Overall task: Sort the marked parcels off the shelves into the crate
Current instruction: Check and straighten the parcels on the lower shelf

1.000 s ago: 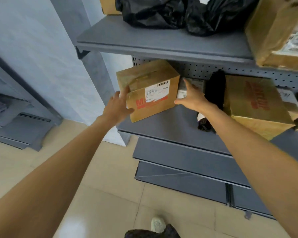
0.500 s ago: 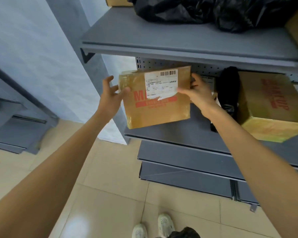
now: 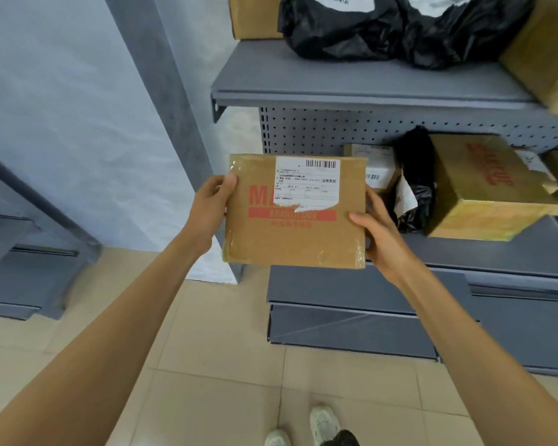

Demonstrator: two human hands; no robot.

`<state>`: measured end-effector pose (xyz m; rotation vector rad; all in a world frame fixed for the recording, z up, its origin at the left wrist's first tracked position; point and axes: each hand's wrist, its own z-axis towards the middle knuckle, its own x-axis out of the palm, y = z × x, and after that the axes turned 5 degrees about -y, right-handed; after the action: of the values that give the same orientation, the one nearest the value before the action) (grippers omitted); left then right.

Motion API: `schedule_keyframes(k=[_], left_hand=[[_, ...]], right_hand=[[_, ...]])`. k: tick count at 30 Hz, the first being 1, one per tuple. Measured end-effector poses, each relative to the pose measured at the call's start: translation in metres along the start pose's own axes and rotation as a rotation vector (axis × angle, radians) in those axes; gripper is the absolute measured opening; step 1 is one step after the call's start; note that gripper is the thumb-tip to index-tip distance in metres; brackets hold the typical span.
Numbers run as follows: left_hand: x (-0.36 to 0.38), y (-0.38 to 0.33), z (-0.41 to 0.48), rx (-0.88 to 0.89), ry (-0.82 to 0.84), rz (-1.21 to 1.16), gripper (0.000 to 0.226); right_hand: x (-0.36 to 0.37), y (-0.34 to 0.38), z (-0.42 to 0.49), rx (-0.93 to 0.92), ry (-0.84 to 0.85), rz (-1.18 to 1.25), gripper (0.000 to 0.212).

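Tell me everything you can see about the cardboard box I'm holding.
The cardboard box is brown, with clear tape at its corners and red print. A white barcode label, torn along its lower edge, sits top centre. Held before the shelf, face to camera: left hand grips its left edge, right hand its right.

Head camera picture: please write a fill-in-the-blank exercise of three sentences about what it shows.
The cardboard box, gripped by the left hand and right hand, has ____ lettering.
Its white label shows a ____ at the top.
The plastic bags on the upper shelf are ____.
Missing words: red; barcode; black.
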<state>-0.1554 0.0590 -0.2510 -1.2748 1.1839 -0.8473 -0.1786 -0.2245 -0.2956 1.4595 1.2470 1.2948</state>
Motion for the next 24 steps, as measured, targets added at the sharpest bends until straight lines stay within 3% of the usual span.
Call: schedule_keyframes(k=[10,14,17,24], left_hand=[[-0.006,0.003,0.013,-0.060,0.291,-0.061,0.033],[0.007,0.021,0.042,-0.170,0.183,-0.129,0.060],[0.021,0.034,0.068,-0.215,0.127,-0.164,0.051],[0.046,0.040,0.130,-0.196,0.192,-0.087,0.056]], right_hand=[[0.008,-0.007,0.011,0.158,-0.116,0.096,0.066],[0.003,-0.013,0.044,0.191,-0.253,0.072,0.049],[-0.002,-0.018,0.071,0.142,-0.249,0.041,0.026],[-0.001,-0.024,0.133,0.098,-0.255,-0.053,0.022]])
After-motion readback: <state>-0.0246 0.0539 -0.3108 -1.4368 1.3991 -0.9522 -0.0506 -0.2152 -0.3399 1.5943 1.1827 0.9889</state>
